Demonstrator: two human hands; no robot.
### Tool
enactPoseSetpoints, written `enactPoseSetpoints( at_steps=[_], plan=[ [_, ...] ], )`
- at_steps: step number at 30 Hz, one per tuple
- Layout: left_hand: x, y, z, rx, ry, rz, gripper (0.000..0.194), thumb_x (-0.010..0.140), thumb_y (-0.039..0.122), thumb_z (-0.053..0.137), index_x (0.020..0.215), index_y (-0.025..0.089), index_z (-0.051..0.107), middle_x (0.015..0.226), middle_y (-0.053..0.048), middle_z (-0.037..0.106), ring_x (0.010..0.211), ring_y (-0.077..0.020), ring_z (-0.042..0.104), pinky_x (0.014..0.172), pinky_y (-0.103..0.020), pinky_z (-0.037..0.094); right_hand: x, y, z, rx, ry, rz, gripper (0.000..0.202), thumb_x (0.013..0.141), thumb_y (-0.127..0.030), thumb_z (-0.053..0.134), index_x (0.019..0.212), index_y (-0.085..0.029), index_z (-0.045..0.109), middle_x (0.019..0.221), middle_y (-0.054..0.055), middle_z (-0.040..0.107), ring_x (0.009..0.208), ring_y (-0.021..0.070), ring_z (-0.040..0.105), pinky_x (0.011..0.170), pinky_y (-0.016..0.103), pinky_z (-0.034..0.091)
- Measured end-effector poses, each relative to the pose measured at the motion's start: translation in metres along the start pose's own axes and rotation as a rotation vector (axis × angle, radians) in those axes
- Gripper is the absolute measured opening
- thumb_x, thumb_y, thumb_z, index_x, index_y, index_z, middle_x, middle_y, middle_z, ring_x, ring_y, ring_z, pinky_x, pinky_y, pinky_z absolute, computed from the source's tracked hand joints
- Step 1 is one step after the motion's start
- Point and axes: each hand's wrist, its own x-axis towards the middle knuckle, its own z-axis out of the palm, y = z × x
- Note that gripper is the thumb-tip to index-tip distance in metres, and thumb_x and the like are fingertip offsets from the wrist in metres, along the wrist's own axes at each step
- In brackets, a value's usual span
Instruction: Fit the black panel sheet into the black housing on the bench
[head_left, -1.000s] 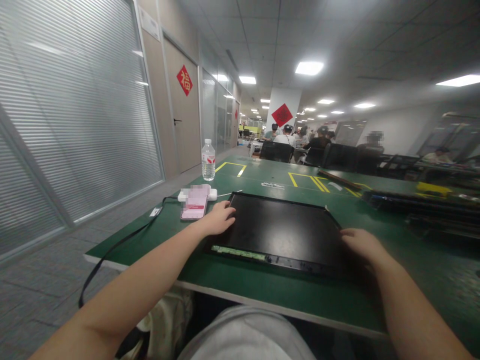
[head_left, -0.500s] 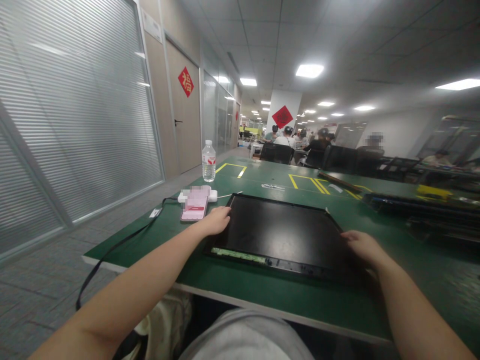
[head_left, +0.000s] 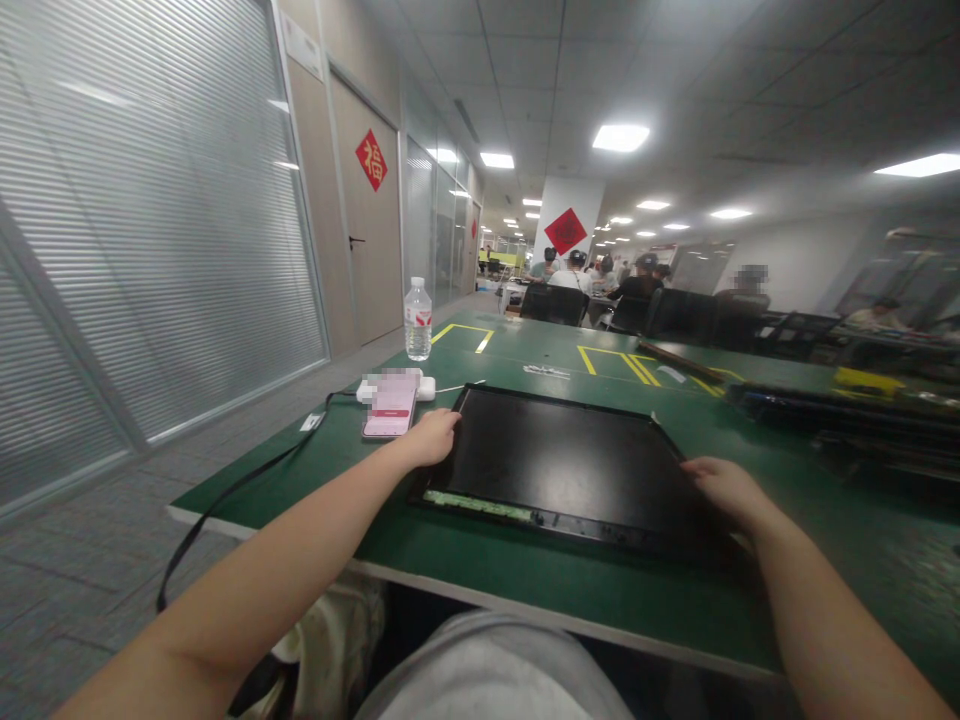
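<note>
A flat black display panel (head_left: 562, 455) lies in front of me on the green table (head_left: 480, 555). Along its near edge runs a green circuit-board strip (head_left: 480, 506). My left hand (head_left: 433, 437) is closed on the panel's left edge, fingers curled over the frame. On the opposite side, my right hand (head_left: 724, 487) grips the right edge, its thumb on top and the other fingers mostly hidden below. Just left of my left hand rests a phone (head_left: 391, 408) with a pinkish screen, propped against a white object (head_left: 426, 388).
A water bottle (head_left: 418, 320) stands upright behind the phone. Yellow tape marks (head_left: 615, 362) and small white pieces (head_left: 546, 372) lie beyond the panel. Dark panels or frames (head_left: 810, 410) are stacked at right, with a yellow item (head_left: 868, 384) on them. A black cable (head_left: 247, 485) hangs off the left edge.
</note>
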Motion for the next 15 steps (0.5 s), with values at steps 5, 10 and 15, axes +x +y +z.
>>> enactPoseSetpoints(
  at_steps=[5, 10, 15],
  plan=[
    [0.0006, 0.0001, 0.0052, -0.014, 0.026, -0.033, 0.048, 0.086, 0.009, 0.044, 0.13, 0.006, 0.062, 0.133, -0.023, 0.062, 0.13, -0.0344, 0.053, 0.111, -0.043, 0.036, 0.0055, 0.0042, 0.0004, 0.029, -0.046, 0.069, 0.032, 0.067, -0.01, 0.06, 0.092, -0.019, 0.078, 0.092, 0.009, 0.076, 0.084, 0.0227, 0.071, 0.075, 0.028, 0.052],
    [0.0018, -0.004, 0.0055, -0.247, 0.092, -0.056, 0.043, 0.079, 0.005, 0.053, 0.117, 0.014, 0.071, 0.129, -0.018, 0.067, 0.126, -0.0327, 0.058, 0.109, -0.039, 0.039, 0.0064, 0.0027, -0.0021, 0.011, -0.088, 0.106, 0.039, 0.067, -0.009, 0.056, 0.098, -0.018, 0.077, 0.093, 0.009, 0.076, 0.084, 0.0216, 0.071, 0.074, 0.027, 0.053],
    [0.0007, -0.0072, 0.0021, -0.485, 0.169, -0.183, 0.042, 0.071, 0.001, 0.06, 0.104, 0.022, 0.077, 0.118, -0.011, 0.073, 0.115, -0.0331, 0.064, 0.103, -0.042, 0.045, 0.0062, 0.0018, -0.0021, -0.009, -0.079, 0.089, 0.037, 0.065, -0.009, 0.057, 0.094, -0.019, 0.079, 0.092, 0.009, 0.077, 0.085, 0.0227, 0.071, 0.076, 0.028, 0.054]
  ],
)
